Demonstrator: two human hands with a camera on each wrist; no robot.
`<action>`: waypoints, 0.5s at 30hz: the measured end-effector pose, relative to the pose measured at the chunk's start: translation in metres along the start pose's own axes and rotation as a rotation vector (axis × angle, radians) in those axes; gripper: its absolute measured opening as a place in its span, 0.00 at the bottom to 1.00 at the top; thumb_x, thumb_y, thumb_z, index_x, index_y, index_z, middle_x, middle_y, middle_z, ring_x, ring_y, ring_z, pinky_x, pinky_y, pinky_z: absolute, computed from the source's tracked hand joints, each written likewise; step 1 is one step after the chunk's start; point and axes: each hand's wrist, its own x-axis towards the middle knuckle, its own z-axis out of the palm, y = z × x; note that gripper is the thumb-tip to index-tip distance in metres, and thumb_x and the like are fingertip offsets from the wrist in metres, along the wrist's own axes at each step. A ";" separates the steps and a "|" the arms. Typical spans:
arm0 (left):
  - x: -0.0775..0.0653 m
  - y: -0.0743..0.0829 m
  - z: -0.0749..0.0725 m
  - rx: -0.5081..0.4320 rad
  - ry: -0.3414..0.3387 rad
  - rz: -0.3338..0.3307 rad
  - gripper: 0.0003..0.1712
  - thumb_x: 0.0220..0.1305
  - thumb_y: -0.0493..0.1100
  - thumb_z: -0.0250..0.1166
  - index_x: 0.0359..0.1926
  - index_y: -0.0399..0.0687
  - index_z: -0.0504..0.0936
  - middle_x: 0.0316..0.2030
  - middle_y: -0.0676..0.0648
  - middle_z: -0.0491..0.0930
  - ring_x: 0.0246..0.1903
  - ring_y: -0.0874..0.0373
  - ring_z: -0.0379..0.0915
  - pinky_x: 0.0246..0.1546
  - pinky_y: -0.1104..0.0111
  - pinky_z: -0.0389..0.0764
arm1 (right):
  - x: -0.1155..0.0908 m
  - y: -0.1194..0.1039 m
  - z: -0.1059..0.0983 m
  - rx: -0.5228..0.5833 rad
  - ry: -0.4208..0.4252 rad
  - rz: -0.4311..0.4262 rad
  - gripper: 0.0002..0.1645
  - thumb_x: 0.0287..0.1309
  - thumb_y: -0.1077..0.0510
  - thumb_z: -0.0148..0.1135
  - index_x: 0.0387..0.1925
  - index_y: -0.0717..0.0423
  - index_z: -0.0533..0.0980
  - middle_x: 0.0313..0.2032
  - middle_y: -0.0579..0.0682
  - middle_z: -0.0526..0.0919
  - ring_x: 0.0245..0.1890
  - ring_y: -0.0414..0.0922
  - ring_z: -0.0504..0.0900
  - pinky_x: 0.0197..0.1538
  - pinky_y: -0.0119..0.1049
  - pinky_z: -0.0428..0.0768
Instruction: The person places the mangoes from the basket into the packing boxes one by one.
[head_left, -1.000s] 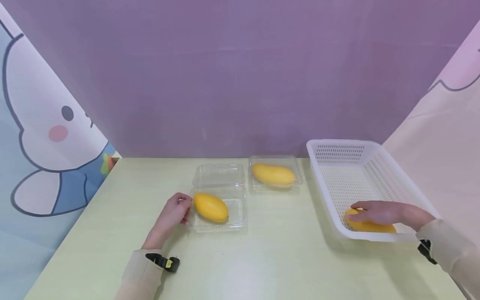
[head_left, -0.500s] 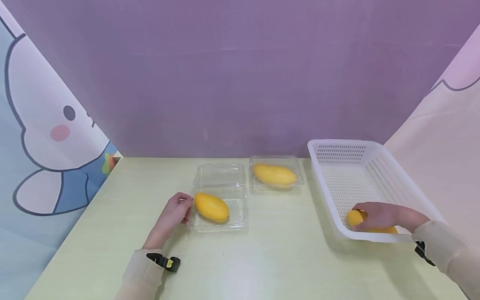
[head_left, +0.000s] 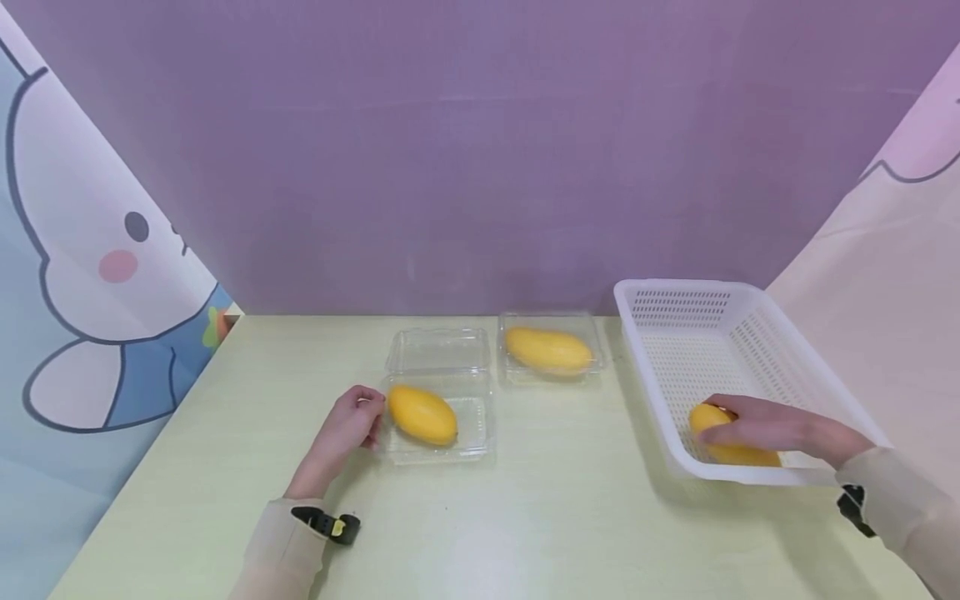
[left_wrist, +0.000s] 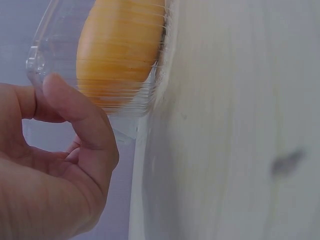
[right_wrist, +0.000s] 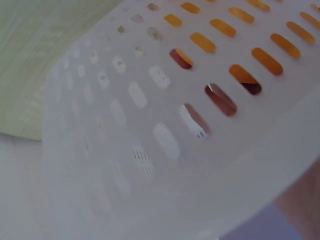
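Observation:
In the head view, my left hand (head_left: 352, 423) is at the left edge of an open clear plastic clamshell box (head_left: 472, 429). Its thumb and forefinger pinch the box's corner, as the left wrist view shows. A yellow mango (head_left: 422, 415) lies in that box, seen through ribbed plastic in the left wrist view. My right hand (head_left: 765, 425) reaches into a white slotted basket (head_left: 652, 383) and grips a mango (head_left: 742, 456), thumb on its near side. The right wrist view shows mostly the basket wall (right_wrist: 125, 140), with yellow behind its slots; the fingers are largely hidden.
Behind and right of the open box is a second clear clamshell box (head_left: 592, 325), lid down, with a mango (head_left: 549, 350) inside. The pale table (head_left: 480, 533) ends at a purple backdrop (head_left: 450, 167). Printed cloths hang at both sides.
The right hand shifts slightly in the basket, and the mango under it moves a little to the left and tilts. My left hand and the two boxes stay in place.

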 end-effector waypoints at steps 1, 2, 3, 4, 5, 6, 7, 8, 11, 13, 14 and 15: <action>0.000 0.000 0.000 0.001 -0.001 0.002 0.15 0.73 0.39 0.51 0.54 0.33 0.68 0.30 0.42 0.73 0.24 0.55 0.69 0.24 0.67 0.78 | 0.000 0.000 0.000 0.011 0.003 -0.005 0.28 0.65 0.45 0.63 0.57 0.60 0.72 0.38 0.49 0.75 0.38 0.46 0.72 0.42 0.43 0.69; 0.000 0.000 0.000 0.000 0.000 0.002 0.15 0.73 0.39 0.51 0.54 0.33 0.69 0.30 0.42 0.73 0.24 0.55 0.69 0.24 0.67 0.78 | 0.000 0.000 -0.001 0.020 0.008 -0.010 0.28 0.65 0.46 0.63 0.57 0.60 0.72 0.39 0.49 0.76 0.38 0.47 0.72 0.41 0.43 0.69; 0.000 0.000 0.000 0.001 0.000 0.003 0.15 0.73 0.39 0.51 0.54 0.33 0.69 0.30 0.42 0.73 0.23 0.55 0.69 0.24 0.67 0.78 | -0.001 -0.001 -0.001 0.031 0.010 -0.011 0.28 0.66 0.46 0.62 0.57 0.61 0.72 0.39 0.49 0.76 0.38 0.47 0.72 0.41 0.43 0.69; -0.001 0.000 0.000 0.002 0.002 0.001 0.15 0.73 0.39 0.51 0.54 0.34 0.69 0.30 0.42 0.73 0.23 0.55 0.69 0.24 0.67 0.78 | -0.001 -0.001 -0.002 0.039 0.013 -0.015 0.27 0.66 0.46 0.62 0.57 0.61 0.72 0.39 0.49 0.76 0.38 0.47 0.72 0.41 0.42 0.69; -0.001 0.000 0.001 0.004 0.001 0.001 0.15 0.73 0.40 0.51 0.54 0.34 0.69 0.30 0.42 0.73 0.24 0.55 0.69 0.24 0.67 0.78 | -0.002 -0.002 -0.002 0.049 0.017 -0.017 0.27 0.66 0.47 0.61 0.58 0.61 0.72 0.39 0.49 0.76 0.38 0.47 0.72 0.40 0.42 0.69; -0.001 0.000 0.001 0.005 0.002 -0.002 0.15 0.73 0.40 0.51 0.54 0.34 0.69 0.30 0.42 0.73 0.24 0.55 0.69 0.24 0.67 0.78 | -0.003 -0.003 -0.003 0.061 0.019 -0.020 0.27 0.67 0.47 0.61 0.58 0.61 0.71 0.39 0.50 0.75 0.37 0.47 0.72 0.40 0.42 0.69; -0.001 0.000 0.001 0.009 0.001 -0.003 0.15 0.73 0.40 0.51 0.54 0.34 0.69 0.30 0.41 0.73 0.24 0.55 0.69 0.24 0.67 0.78 | -0.004 -0.004 -0.004 0.071 0.022 -0.022 0.27 0.67 0.47 0.60 0.58 0.61 0.71 0.39 0.50 0.75 0.37 0.47 0.72 0.39 0.41 0.69; -0.001 0.001 0.001 0.008 0.003 -0.004 0.15 0.73 0.40 0.51 0.54 0.34 0.69 0.30 0.41 0.73 0.24 0.55 0.69 0.24 0.67 0.78 | -0.004 -0.005 -0.005 0.084 0.023 -0.022 0.27 0.67 0.47 0.60 0.58 0.61 0.71 0.38 0.50 0.75 0.37 0.47 0.73 0.39 0.41 0.69; 0.000 0.001 0.001 0.011 0.002 -0.005 0.15 0.73 0.40 0.51 0.54 0.34 0.69 0.30 0.41 0.73 0.24 0.55 0.69 0.24 0.67 0.78 | -0.007 -0.010 -0.008 0.111 0.026 -0.016 0.26 0.69 0.46 0.58 0.58 0.61 0.69 0.36 0.51 0.75 0.35 0.47 0.73 0.39 0.40 0.69; 0.000 0.001 0.001 0.011 0.000 -0.003 0.15 0.73 0.40 0.51 0.54 0.34 0.69 0.30 0.41 0.73 0.24 0.55 0.69 0.24 0.67 0.78 | -0.010 -0.013 -0.011 0.132 0.027 -0.011 0.26 0.70 0.46 0.56 0.57 0.61 0.68 0.35 0.51 0.75 0.35 0.47 0.74 0.39 0.40 0.69; -0.001 0.001 0.001 0.009 0.001 -0.003 0.15 0.73 0.40 0.51 0.54 0.34 0.69 0.30 0.42 0.73 0.24 0.55 0.69 0.24 0.67 0.78 | -0.011 -0.014 -0.013 0.142 0.027 -0.005 0.26 0.71 0.45 0.55 0.57 0.61 0.68 0.35 0.52 0.75 0.34 0.47 0.74 0.38 0.40 0.70; -0.001 0.001 0.000 0.009 0.001 -0.003 0.15 0.73 0.40 0.51 0.54 0.34 0.69 0.30 0.42 0.73 0.24 0.55 0.69 0.24 0.67 0.78 | -0.012 -0.015 -0.015 0.152 0.028 -0.001 0.26 0.72 0.45 0.54 0.58 0.61 0.67 0.34 0.52 0.75 0.34 0.48 0.74 0.39 0.41 0.70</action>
